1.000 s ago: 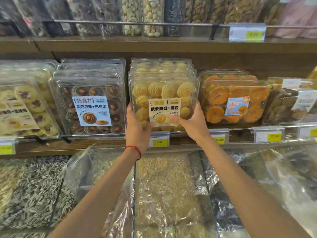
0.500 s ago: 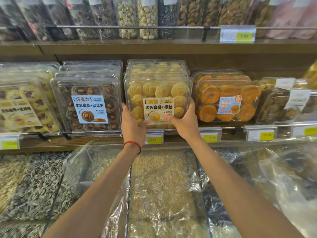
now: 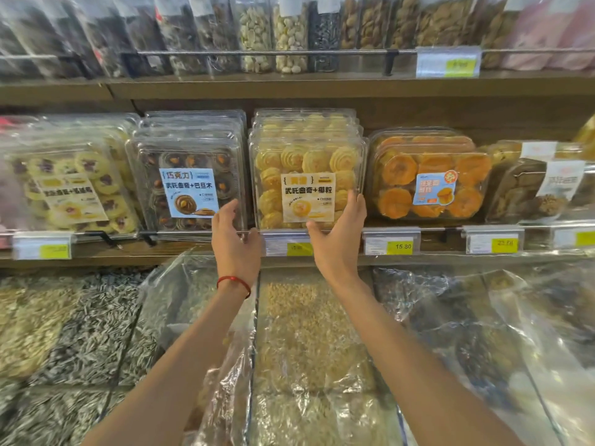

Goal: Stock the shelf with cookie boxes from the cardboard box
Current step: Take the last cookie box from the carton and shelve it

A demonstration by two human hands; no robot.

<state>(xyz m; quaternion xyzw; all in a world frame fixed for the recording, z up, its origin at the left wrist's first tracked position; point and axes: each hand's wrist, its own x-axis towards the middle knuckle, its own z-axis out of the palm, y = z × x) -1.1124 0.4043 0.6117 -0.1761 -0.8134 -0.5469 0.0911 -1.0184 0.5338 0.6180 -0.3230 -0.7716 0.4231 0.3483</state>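
A clear box of yellow swirl cookies (image 3: pixel 306 162) with a yellow label stands upright at the front of its row on the middle shelf (image 3: pixel 322 259), behind the metal rail. My right hand (image 3: pixel 338 239) is on its lower right corner, with the thumb under the label and the fingers up the right edge. My left hand (image 3: pixel 233 243) hovers just left of the box in front of the rail, fingers spread, holding nothing. No cardboard box is in view.
Chocolate cookie boxes (image 3: pixel 190 188) stand to the left and orange cookie boxes (image 3: pixel 428 181) to the right, close beside the yellow row. Price tags (image 3: pixel 391 244) hang along the rail. Plastic-covered bulk bins of seeds and grains (image 3: pixel 306 349) lie below my arms.
My left hand has come off the yellow box's left edge and drawn back, open. The box now rests on the shelf behind the rail, and my right hand stays on its corner.
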